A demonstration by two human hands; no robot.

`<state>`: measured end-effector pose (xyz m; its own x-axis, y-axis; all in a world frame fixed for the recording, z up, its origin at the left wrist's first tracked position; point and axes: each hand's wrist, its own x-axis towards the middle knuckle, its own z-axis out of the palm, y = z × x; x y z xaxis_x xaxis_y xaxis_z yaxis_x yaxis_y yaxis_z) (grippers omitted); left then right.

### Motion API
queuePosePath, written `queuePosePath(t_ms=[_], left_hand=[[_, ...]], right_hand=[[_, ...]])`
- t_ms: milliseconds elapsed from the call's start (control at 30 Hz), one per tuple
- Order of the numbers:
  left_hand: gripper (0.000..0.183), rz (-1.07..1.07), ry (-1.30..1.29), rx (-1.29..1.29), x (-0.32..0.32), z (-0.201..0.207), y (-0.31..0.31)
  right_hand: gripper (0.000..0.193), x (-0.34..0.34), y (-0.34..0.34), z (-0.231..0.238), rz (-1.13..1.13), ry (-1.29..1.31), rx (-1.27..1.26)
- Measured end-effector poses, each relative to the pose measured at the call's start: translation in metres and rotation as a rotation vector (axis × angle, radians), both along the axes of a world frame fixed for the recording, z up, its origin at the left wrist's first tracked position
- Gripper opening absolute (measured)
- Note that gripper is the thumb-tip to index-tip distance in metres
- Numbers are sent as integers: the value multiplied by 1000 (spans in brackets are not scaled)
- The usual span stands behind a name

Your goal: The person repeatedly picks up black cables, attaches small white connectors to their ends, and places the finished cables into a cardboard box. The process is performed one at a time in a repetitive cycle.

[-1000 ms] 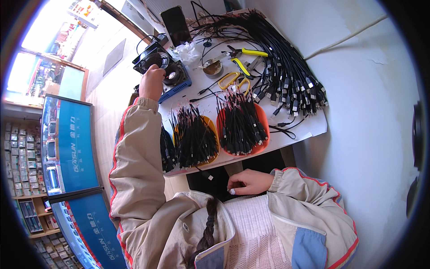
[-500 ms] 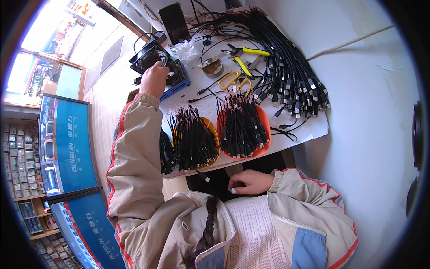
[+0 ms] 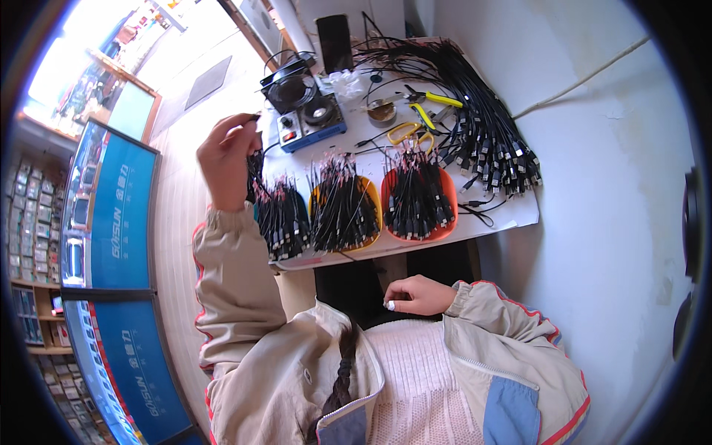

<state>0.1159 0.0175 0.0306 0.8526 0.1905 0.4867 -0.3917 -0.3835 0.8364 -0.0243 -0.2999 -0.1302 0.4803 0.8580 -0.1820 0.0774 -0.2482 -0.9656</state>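
Left hand (image 3: pixel 226 159) — beside tubs (image 3: pixel 449 191) of cables (image 3: pixel 345 213)

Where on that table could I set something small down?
Only small gaps: the white tabletop's near right corner, beside the looped cable, and a narrow strip between the blue-based device and the round tin. The near edge is crowded with cable-filled containers, the far right with a cable heap.
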Motion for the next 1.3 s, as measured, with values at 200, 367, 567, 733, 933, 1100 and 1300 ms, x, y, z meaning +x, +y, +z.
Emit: queuePosePath(t_ms=[200,367,567,733,933,1100,1300], left_hand=[[18,-100,-441,-663,-117,18,35],[13,-420,-548,-812,-196,39,65],[14,-201,-579,-649,-195,66,133],[14,-161,-640,-643,-163,75,169],[14,46,-643,-551,-130,62,200],[11,176,-588,-585,-112,38,230],[10,246,-497,-685,-92,-4,252]], right_hand=[[19,-3,31,23,-318,257,42],[18,30,50,58,-658,-191,93],[15,24,61,73,-559,-92,54],[17,9,63,75,-431,60,8],[18,16,58,81,-423,86,-31],[15,22,58,80,-382,154,-34],[14,33,56,80,-293,46,-26]])
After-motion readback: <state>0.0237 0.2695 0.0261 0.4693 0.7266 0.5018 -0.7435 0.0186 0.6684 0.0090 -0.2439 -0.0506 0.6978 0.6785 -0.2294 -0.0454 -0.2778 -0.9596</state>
